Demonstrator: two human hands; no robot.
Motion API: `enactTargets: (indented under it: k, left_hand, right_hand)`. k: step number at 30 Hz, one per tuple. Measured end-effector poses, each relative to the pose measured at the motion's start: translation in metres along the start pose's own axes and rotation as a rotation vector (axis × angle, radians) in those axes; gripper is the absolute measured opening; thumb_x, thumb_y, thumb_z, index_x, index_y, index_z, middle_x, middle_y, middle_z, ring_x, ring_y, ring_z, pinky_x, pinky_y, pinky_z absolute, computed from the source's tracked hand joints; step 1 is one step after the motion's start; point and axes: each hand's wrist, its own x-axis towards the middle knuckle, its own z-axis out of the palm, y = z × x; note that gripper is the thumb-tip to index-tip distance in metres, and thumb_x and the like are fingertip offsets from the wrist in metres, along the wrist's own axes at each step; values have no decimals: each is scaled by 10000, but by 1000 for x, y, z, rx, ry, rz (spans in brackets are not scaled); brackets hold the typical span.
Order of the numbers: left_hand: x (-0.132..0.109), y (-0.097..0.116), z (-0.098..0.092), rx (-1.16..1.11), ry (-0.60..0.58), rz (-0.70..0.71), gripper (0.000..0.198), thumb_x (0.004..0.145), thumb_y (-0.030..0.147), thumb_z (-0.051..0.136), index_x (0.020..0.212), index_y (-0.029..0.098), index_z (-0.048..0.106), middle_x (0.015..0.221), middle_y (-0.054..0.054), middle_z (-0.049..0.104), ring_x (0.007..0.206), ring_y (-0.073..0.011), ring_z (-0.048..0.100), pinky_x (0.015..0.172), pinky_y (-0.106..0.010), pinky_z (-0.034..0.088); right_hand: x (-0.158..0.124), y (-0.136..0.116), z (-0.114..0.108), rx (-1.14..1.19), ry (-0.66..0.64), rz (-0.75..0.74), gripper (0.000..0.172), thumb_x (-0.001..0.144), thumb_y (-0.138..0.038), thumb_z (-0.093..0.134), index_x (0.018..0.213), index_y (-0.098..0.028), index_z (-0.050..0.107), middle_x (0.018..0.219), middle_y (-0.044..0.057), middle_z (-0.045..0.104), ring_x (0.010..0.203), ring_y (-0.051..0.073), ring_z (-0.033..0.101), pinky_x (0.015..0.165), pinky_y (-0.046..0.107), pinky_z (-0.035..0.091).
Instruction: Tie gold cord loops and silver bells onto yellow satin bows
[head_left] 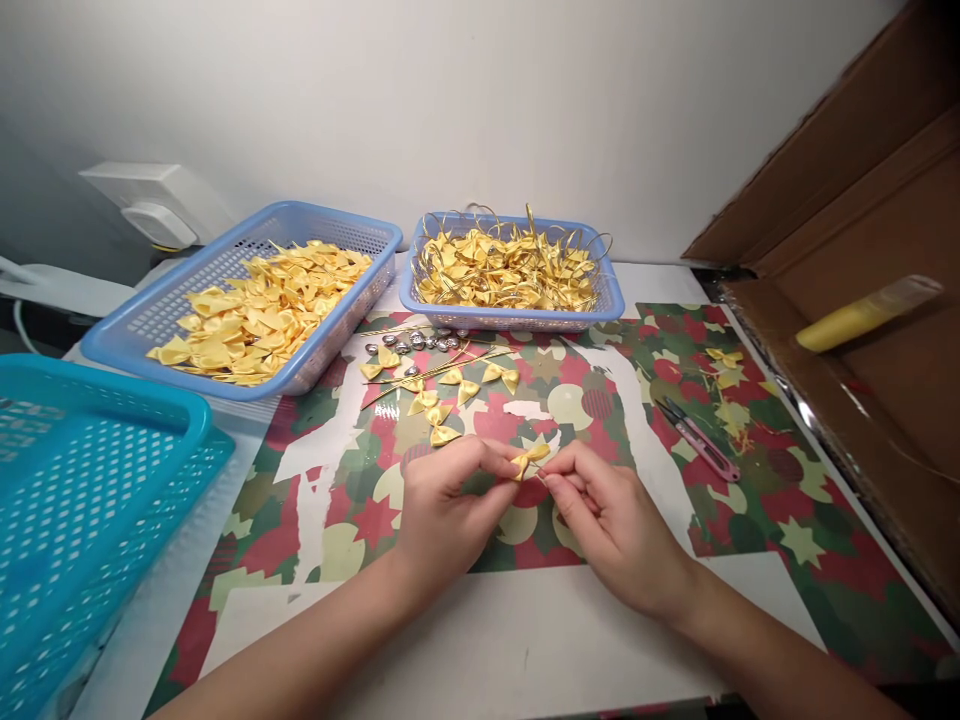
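Yellow satin ribbon bow point(529, 459) sits pinched between both our hands, just in front of the loose bows point(439, 392) on the worktop point(525, 640). Left hand point(442, 510) has a narrow grip closed on the bow's left wing; right hand point(611, 520) pinches its right side, fingertips touching it. We judge it light, soft and slippery, best held at the knotted centre. Pink thread snips point(701, 440) lie right of the bow.
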Motion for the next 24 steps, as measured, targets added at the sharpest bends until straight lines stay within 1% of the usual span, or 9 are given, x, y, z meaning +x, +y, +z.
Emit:
enactTargets:
  k: [7, 13, 17, 21, 24]
  left_hand:
    - [2, 2, -2, 36, -1, 95, 189, 709, 3, 648, 681, 185, 608, 730, -16, 727, 641, -140, 681, 579, -241, 566]
    - [4, 2, -2, 94, -25, 215, 167, 770, 65, 642, 692, 203, 592, 703, -7, 711, 627, -142, 670, 577, -257, 561]
    - [5, 4, -2, 116, -38, 217, 165, 780, 79, 635, 686, 209, 594, 684, 1, 708, 611, -139, 667, 565, -249, 558]
    - [3, 3, -1, 131, -33, 192, 164, 758, 54, 638, 676, 189, 599, 658, 2, 701, 586, -121, 658, 548, -217, 547]
    - [0, 2, 0, 122, -37, 155, 156, 750, 46, 642, 686, 185, 609, 664, 3, 705, 584, -119, 662, 543, -209, 547]
  right_hand:
    - [1, 3, 2, 20, -2, 3, 179, 970, -254, 367, 841, -200, 480, 519, -80, 332, 432, 85, 270, 434, 231, 211]
    - [0, 4, 5, 46, 10, 32, 180, 972, -255, 371, 830, -204, 470, 515, -86, 302, 437, 86, 260, 437, 232, 208]
    - [-2, 3, 8, 73, 51, 37, 184, 966, -251, 385, 807, -203, 463, 529, -84, 308, 446, 81, 262, 437, 228, 215]
    - [-3, 4, 13, 120, 75, 73, 193, 973, -265, 375, 819, -200, 472, 551, -78, 332, 459, 81, 270, 433, 221, 221]
    - [-4, 7, 17, 138, 96, 99, 203, 981, -283, 360, 833, -200, 472, 588, -62, 380, 484, 86, 307, 447, 223, 248]
